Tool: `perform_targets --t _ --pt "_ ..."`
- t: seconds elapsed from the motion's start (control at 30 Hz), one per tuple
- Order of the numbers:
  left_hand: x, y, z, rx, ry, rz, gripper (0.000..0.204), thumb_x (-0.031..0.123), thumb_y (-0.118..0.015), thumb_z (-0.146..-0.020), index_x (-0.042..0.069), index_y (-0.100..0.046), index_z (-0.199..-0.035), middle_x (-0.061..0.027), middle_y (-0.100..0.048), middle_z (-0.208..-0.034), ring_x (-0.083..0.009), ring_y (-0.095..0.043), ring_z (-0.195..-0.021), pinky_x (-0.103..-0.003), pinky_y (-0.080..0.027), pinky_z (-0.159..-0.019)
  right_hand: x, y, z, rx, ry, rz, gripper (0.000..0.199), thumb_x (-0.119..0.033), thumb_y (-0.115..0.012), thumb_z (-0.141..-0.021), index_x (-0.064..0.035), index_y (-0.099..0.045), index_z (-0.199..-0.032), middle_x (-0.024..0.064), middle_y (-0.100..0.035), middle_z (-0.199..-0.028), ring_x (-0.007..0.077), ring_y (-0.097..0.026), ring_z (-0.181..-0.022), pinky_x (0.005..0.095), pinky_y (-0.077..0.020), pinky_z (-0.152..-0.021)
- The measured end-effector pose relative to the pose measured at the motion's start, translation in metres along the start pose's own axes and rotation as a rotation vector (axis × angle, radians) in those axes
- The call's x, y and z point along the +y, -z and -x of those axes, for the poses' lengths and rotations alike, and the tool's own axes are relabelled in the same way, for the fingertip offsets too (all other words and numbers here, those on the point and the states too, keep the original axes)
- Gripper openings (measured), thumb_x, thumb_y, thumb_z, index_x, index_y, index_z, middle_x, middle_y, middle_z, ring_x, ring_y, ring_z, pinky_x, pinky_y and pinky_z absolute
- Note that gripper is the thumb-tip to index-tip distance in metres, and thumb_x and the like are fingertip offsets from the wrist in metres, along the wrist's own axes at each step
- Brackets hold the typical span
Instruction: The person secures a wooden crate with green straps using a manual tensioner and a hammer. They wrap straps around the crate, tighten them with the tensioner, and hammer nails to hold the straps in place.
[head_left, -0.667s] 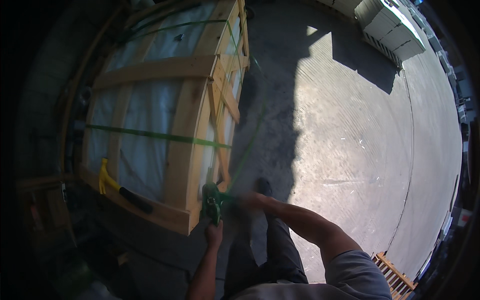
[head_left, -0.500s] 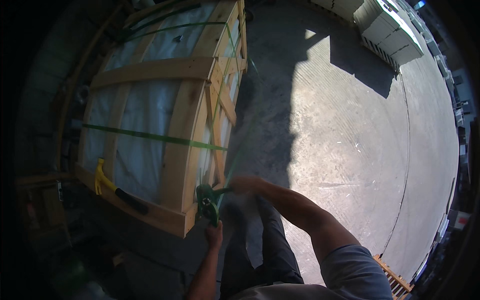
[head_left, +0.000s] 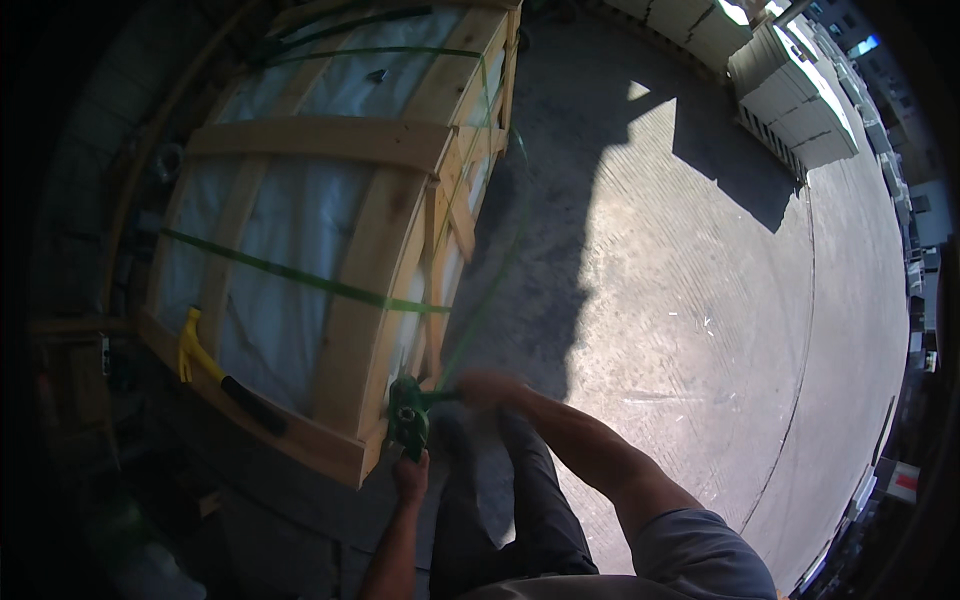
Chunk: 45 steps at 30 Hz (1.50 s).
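A green strapping tensioner point(head_left: 407, 412) sits against the near right corner of a wooden crate point(head_left: 340, 455). My left hand point(head_left: 411, 476) is closed round its lower handle. My right hand point(head_left: 490, 390), smeared by motion, is at the end of the lever that sticks out to the right, and looks wrapped round it. A green strap point(head_left: 300, 280) runs across the crate's top and over its right edge. Loose green strap point(head_left: 505, 255) curves over the floor from the crate's side toward the tensioner. A claw hammer point(head_left: 205, 360) with a yellow head and black grip lies on the crate's near board.
White wrapping point(head_left: 290, 215) shows between the crate's boards. Another green strap point(head_left: 400, 50) crosses its far part. Pale stacked slabs point(head_left: 790, 95) stand on pallets at the far right. The concrete floor point(head_left: 700, 380) is partly sunlit, with small scraps on it.
The view has shifted slightly, so the crate and slabs sit a little lower. Both hands stay on the tensioner, and the right one is blurred in both frames. The loose strap now bows out more.
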<state>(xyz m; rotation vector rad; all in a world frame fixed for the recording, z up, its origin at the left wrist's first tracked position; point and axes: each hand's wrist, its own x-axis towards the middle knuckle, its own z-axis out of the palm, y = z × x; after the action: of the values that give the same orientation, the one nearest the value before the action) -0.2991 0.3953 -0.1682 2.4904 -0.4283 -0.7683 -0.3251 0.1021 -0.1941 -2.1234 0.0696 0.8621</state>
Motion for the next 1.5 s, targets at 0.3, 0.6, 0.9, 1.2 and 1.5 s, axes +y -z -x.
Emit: perform_targets --t 0.3,0.6,0.9,1.2,1.5 --pt "-0.002 0.004 0.001 -0.053 0.121 -0.029 0.027 0.026 -0.066 -0.082 0.001 -0.068 -0.090 -0.0210 -0.067 -0.085 -0.0388 -0.064 -0.083 -0.044 -0.050 -0.067 -0.089 -0.122 0.037 0.352 -0.122 -0.336 0.015 -0.015 -0.052 -0.086 -0.0025 -0.060 -0.087 0.0216 -0.064 -0.083 0.0330 -0.066 -0.083 0.0432 -0.0498 -0.067" --pt "-0.003 0.006 -0.009 -0.103 0.146 -0.184 0.027 0.028 -0.066 -0.082 0.001 -0.068 -0.088 -0.0184 -0.065 -0.076 -0.0363 -0.065 -0.077 -0.043 -0.050 -0.064 0.001 -0.077 0.028 0.465 0.304 0.349 0.018 -0.016 -0.052 -0.087 -0.0020 -0.058 -0.078 0.0151 -0.061 -0.070 0.0300 -0.065 -0.066 0.0402 -0.0533 -0.061" --pt "0.003 0.001 -0.009 0.143 -0.134 0.003 0.025 0.027 -0.066 -0.083 0.003 -0.065 -0.080 -0.0153 -0.061 -0.066 -0.0325 -0.063 -0.063 -0.043 -0.046 -0.055 -0.016 -0.111 0.024 -0.058 0.198 0.521 0.015 -0.017 -0.057 -0.085 -0.0065 -0.064 -0.077 0.0132 -0.060 -0.073 0.0328 -0.063 -0.082 0.0461 -0.0515 -0.072" --pt "0.048 0.042 0.004 0.127 -0.004 -0.214 0.028 0.022 -0.064 -0.081 0.003 -0.061 -0.101 -0.0185 -0.064 -0.090 -0.0370 -0.063 -0.085 -0.047 -0.049 -0.073 -0.042 -0.120 0.048 0.127 -0.247 -0.573 0.025 -0.024 -0.063 -0.078 -0.0028 -0.063 -0.091 0.0169 -0.066 -0.078 0.0303 -0.067 -0.078 0.0399 -0.0524 -0.066" --pt "0.068 0.011 0.084 0.119 -0.079 -0.449 0.051 0.022 -0.070 -0.076 0.001 -0.052 -0.119 -0.0201 -0.062 -0.098 -0.0377 -0.061 -0.095 -0.049 -0.046 -0.081 -0.039 -0.046 0.113 0.316 -0.249 -0.278 0.044 -0.031 -0.063 -0.080 0.0006 -0.063 -0.109 0.0182 -0.068 -0.089 0.0225 -0.068 -0.078 0.0352 -0.0524 -0.070"
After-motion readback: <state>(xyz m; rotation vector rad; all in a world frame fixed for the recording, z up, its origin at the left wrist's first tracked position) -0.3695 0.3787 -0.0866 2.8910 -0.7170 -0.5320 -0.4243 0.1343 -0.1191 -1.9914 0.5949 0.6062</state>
